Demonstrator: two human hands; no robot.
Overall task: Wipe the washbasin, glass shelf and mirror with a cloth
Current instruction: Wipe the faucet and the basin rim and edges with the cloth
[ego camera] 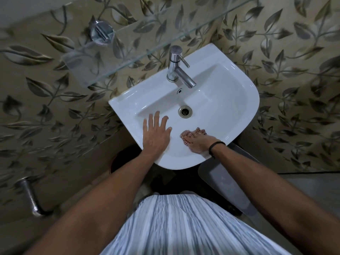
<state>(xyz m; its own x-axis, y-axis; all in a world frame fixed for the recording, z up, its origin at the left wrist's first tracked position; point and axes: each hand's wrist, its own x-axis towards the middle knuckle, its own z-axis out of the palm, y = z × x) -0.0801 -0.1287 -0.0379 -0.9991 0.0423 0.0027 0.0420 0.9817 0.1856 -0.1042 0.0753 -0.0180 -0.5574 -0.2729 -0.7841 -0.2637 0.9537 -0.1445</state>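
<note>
A white washbasin hangs on the tiled wall, seen from above. My left hand lies flat with spread fingers on the basin's near left rim. My right hand presses a small checked cloth against the inside of the bowl near the front edge; the cloth shows only past my fingertips. A glass shelf juts out above the basin at the upper left. The mirror is out of view.
A chrome tap stands at the back of the basin, with the drain in the bowl's middle. A chrome shelf bracket sits on the leaf-patterned wall. A pipe is low left; a grey mat lies below right.
</note>
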